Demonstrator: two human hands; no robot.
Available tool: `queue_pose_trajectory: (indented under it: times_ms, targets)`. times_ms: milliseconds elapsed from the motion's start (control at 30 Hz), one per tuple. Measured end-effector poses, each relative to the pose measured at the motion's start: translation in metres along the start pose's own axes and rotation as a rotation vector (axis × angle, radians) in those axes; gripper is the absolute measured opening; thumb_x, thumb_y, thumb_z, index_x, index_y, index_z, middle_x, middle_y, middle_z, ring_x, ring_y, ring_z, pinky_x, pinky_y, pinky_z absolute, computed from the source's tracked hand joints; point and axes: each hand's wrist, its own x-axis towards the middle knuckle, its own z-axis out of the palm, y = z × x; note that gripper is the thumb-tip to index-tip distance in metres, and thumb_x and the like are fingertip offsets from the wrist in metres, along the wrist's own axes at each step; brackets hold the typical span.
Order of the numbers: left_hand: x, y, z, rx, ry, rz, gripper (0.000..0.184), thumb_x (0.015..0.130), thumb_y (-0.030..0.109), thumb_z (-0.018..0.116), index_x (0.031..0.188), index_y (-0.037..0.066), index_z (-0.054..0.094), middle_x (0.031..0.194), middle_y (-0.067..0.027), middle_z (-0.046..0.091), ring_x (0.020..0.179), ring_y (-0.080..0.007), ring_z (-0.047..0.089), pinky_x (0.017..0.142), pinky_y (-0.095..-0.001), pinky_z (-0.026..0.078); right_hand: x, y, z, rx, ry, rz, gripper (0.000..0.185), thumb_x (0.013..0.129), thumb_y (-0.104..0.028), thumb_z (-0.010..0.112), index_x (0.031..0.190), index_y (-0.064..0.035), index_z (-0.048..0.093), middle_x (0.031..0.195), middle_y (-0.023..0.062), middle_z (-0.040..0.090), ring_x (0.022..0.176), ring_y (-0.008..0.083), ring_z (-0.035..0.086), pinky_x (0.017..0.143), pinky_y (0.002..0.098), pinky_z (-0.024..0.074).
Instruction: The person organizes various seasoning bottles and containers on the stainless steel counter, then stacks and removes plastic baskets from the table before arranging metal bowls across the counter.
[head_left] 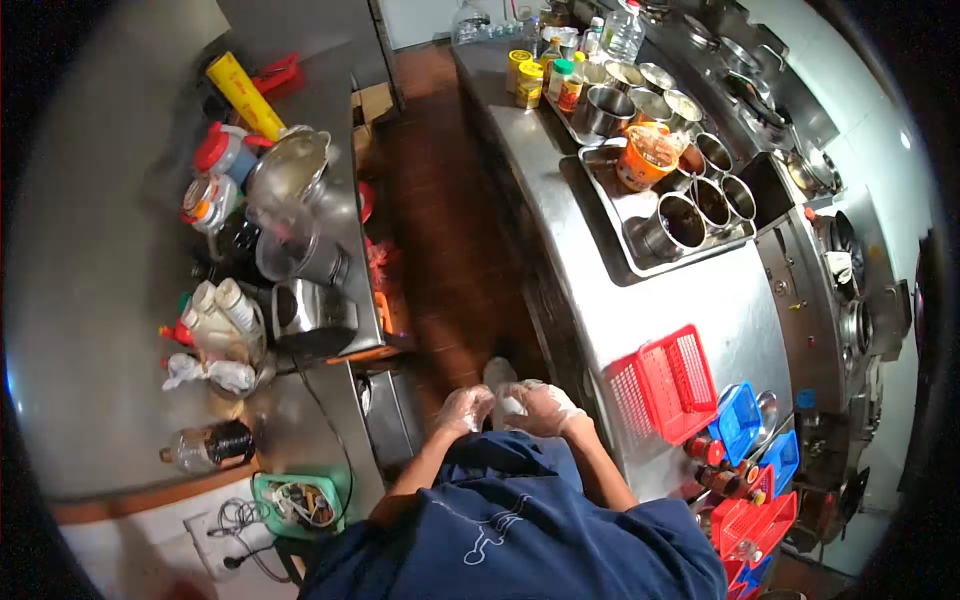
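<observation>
Both of my hands are in thin see-through plastic gloves, held close together in front of my body above the aisle. My left hand (466,410) is closed, with its fingers curled inward; whatever may be inside is hidden. Just to its right, my right hand (545,408) is also closed, its fingers bent toward the left one. A small whitish patch shows at its fingers, too unclear to tell whether it is glove or something held. Neither hand touches the steel counter (570,240) on the right.
On the right counter stand a metal tray (640,262) with steel pots and an orange tub (648,155), a red plastic basket (677,385) and blue baskets (738,422). Bottles, jugs and a steel container (315,308) crowd the left counter. A narrow brown floor aisle (450,220) runs between.
</observation>
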Motion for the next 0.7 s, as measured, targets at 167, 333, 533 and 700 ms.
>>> queue_pose_trajectory:
  times_ms: [167, 333, 533, 700]
  targets:
    - [0.061, -0.011, -0.048, 0.057, -0.058, 0.01, 0.022, 0.087, 0.005, 0.063, 0.108, 0.004, 0.07, 0.1, -0.0105, 0.074, 0.092, -0.0149, 0.069, 0.085, -0.0337, 0.055, 0.089, 0.039, -0.033, -0.109, -0.081, -0.079, 0.047, 0.087, -0.035, 0.07, 0.126, -0.0103, 0.062, 0.117, 0.0224, 0.066, 0.113, 0.0399, 0.062, 0.097, 0.0465, 0.0494]
    - [0.175, -0.015, -0.124, 0.223, 0.026, 0.032, 0.029, 0.081, 0.008, 0.061, 0.108, 0.006, 0.07, 0.104, -0.0173, 0.073, 0.1, -0.0316, 0.069, 0.088, -0.0414, 0.053, 0.187, 0.037, -0.121, -0.12, -0.037, -0.079, 0.048, 0.086, -0.034, 0.07, 0.125, -0.0075, 0.062, 0.12, 0.0209, 0.066, 0.113, 0.0386, 0.062, 0.096, 0.0463, 0.0502]
    - [0.317, 0.034, -0.193, -0.519, 0.051, -0.061, 0.01, 0.086, 0.003, 0.062, 0.09, 0.006, 0.069, 0.083, -0.0017, 0.066, 0.075, -0.0088, 0.061, 0.066, -0.0264, 0.049, 0.244, 0.029, -0.252, 0.061, 0.216, -0.133, 0.049, 0.086, -0.029, 0.07, 0.127, -0.0052, 0.058, 0.124, 0.0217, 0.062, 0.117, 0.0393, 0.059, 0.1, 0.0443, 0.0484]
    - [0.391, 0.119, -0.213, 0.132, 0.196, 0.184, 0.02, 0.092, 0.019, 0.066, 0.107, 0.006, 0.067, 0.085, -0.0029, 0.067, 0.073, -0.0123, 0.062, 0.067, -0.0267, 0.051, 0.257, 0.079, -0.303, 0.032, 0.278, 0.017, 0.05, 0.087, -0.033, 0.07, 0.128, -0.0061, 0.058, 0.124, 0.0216, 0.063, 0.117, 0.0394, 0.059, 0.101, 0.0439, 0.0471]
